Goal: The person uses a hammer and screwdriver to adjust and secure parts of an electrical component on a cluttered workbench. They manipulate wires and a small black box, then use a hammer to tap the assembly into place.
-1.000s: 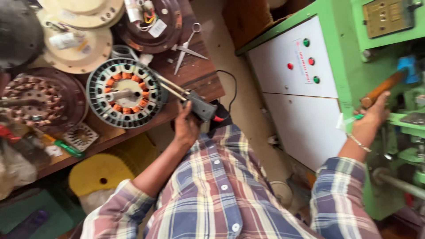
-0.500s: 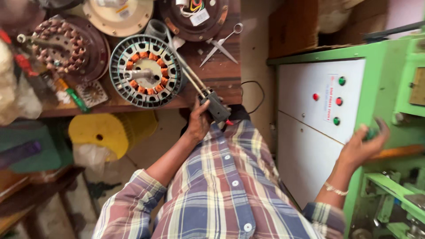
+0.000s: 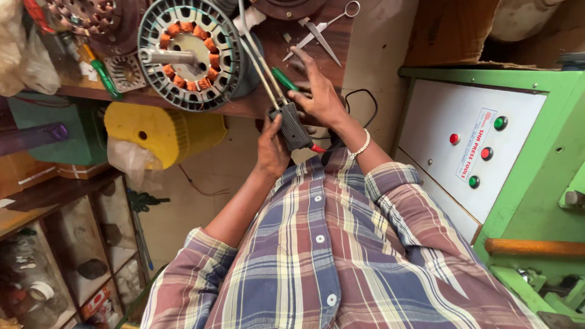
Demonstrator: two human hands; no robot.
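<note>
Probably a motor-repair workshop: stators, green press machine.

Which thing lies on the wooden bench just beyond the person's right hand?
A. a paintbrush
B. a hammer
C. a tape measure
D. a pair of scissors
D: a pair of scissors lies open on the wooden bench, just past the fingertips of the right hand.

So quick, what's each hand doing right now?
Left hand: closed around the black tool handle.
Right hand: open, fingers on the green screwdriver, not gripping.
</note>
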